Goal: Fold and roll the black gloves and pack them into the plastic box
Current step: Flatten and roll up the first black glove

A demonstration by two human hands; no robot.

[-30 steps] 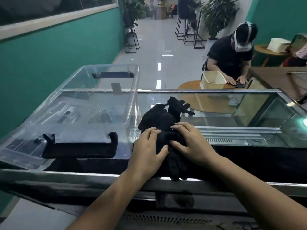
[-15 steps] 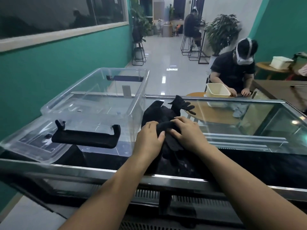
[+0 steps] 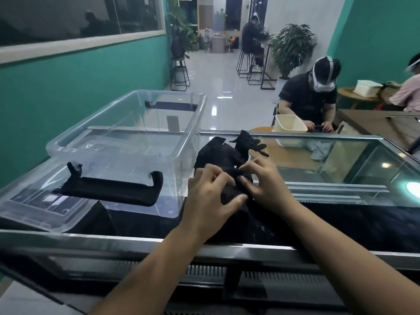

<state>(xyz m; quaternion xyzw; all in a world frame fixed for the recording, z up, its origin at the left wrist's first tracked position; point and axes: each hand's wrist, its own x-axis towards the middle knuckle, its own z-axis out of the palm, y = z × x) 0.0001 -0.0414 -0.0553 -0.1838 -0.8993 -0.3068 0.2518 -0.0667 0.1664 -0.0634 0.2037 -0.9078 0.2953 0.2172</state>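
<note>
Dead centre on the counter (image 3: pixel 329 192), both hands work the black gloves (image 3: pixel 218 153): a second ago they pressed flat, now the left hand (image 3: pixel 211 196) curls round the near bundle and the right hand (image 3: pixel 266 185) pinches a raised fold. Rolling looks begun. Loose glove tips splay at one o'clock; the plastic box (image 3: pixel 127 137) waits at ten o'clock, no gloves visible inside.

Can't trace the black gloves (image 3: pixel 218 153) beneath left hand (image 3: pixel 209 201) and right hand (image 3: pixel 268 185), lost against dark counter (image 3: pixel 341 223); can't follow clear lid (image 3: pixel 27 210) past left border.
</note>
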